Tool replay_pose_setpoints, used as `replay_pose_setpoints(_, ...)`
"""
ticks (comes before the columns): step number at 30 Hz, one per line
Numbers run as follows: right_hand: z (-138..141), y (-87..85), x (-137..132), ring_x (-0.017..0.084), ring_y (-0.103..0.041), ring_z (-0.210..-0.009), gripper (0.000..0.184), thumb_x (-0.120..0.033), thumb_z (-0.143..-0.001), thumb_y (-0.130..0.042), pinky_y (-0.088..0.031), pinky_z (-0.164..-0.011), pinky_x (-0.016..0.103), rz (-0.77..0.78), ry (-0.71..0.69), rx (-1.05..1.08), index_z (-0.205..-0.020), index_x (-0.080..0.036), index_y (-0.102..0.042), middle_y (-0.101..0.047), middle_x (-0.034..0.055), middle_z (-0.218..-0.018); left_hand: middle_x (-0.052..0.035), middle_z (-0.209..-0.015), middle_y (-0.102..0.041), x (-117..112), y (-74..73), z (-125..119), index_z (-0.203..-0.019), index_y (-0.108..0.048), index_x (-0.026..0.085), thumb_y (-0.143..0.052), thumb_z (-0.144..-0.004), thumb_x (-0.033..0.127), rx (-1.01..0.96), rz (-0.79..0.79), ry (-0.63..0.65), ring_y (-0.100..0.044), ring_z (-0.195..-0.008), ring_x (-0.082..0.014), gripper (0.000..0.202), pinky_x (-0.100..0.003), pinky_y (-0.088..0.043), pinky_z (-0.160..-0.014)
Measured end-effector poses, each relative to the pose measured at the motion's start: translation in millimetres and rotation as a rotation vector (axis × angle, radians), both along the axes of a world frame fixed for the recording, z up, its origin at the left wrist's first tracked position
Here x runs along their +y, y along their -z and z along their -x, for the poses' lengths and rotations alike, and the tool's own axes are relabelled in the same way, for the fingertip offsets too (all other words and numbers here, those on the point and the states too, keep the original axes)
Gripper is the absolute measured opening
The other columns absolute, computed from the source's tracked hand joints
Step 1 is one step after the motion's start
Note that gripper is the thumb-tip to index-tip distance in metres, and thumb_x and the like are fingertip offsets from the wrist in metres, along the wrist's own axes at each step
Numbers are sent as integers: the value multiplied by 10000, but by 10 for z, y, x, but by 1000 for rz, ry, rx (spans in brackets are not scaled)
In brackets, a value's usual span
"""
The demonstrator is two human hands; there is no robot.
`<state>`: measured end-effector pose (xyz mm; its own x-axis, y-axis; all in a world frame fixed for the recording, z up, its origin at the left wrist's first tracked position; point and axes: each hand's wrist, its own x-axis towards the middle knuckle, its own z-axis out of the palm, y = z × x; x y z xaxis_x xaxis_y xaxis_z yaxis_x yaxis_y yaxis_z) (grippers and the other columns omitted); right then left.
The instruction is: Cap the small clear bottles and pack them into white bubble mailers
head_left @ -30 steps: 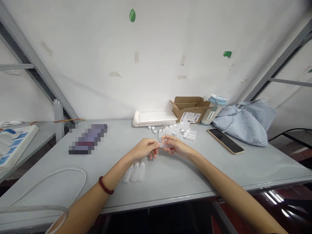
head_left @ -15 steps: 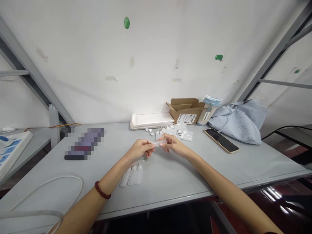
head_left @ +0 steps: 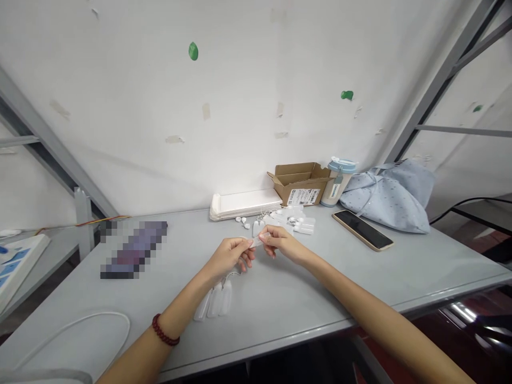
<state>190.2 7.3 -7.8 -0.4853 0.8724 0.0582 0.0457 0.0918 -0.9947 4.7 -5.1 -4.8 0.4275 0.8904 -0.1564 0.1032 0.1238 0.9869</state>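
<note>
Between my two hands, above the middle of the table, is a small translucent white plastic bottle (head_left: 256, 241). My left hand (head_left: 228, 256) pinches its left end with thumb and forefinger, and my right hand (head_left: 283, 243) grips the right end; fingers cover much of it. Three similar bottles with white strings (head_left: 215, 302) lie side by side, just below my left hand. Behind my right hand is a loose pile of more such bottles (head_left: 305, 226), their strings tangled. A few small white caps (head_left: 244, 222) lie left of that pile.
At the back stand white trays (head_left: 246, 204), an open cardboard box (head_left: 302, 184) and a blue-lidded cup (head_left: 338, 181). A phone (head_left: 362, 230) and a light-blue cloth bag (head_left: 392, 197) lie right. On the left are a pixelated dark object (head_left: 136, 249) and a pale cable (head_left: 80, 320).
The view has shifted slightly. My right fingers have moved toward the left hand along the bottle, so less of it shows. Both hands still hold it.
</note>
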Motion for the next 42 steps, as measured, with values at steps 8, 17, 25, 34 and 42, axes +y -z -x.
replay_pose_setpoints(8,30,11,-30,61,-367,-384,402,-542,-828,-472,-278,-429,200,-198,114,-237,-683,-167,-480,-444,-68,-415,-27,-665,-615,0,8,25,-691,-634,123,-608,-743,418,68,-135,-26,-558,-581,-120,300,-249,-449,-588)
replay_pose_setpoints(17,45,13,-16,61,-369,-331,446,-552,-766,-549,-272,-373,199,-24,143,-68,-562,-184,-402,-385,-83,-375,0,-640,-592,-10,-35,15,-686,-621,144,-583,-763,401,222,-345,-47,-536,-615,-127,272,-250,-432,-630)
replay_pose_setpoints(25,77,-3,-84,67,-419,-416,345,-503,-821,-501,-334,-429,200,-118,113,-82,-784,-162,-546,-489,-53,-499,-57,-675,-613,27,-75,130,-758,-644,96,-575,-778,485,14,65,85,-573,-582,-133,395,-270,-461,-552)
replay_pose_setpoints(34,128,-29,-134,52,-272,-374,370,-529,-764,-547,-207,-385,198,-150,263,-77,-741,-160,-549,-326,-93,-410,-47,-674,-622,48,-3,96,-690,-672,115,-639,-739,428,-29,-74,8,-547,-591,-118,319,-266,-464,-595)
replay_pose_setpoints(42,128,-38,-98,33,-188,-372,386,-503,-663,-665,-163,-357,190,63,251,93,-610,-175,-469,-259,-109,-402,7,-586,-555,-14,-102,73,-602,-598,144,-545,-798,370,234,-419,18,-505,-590,-115,304,-223,-391,-568)
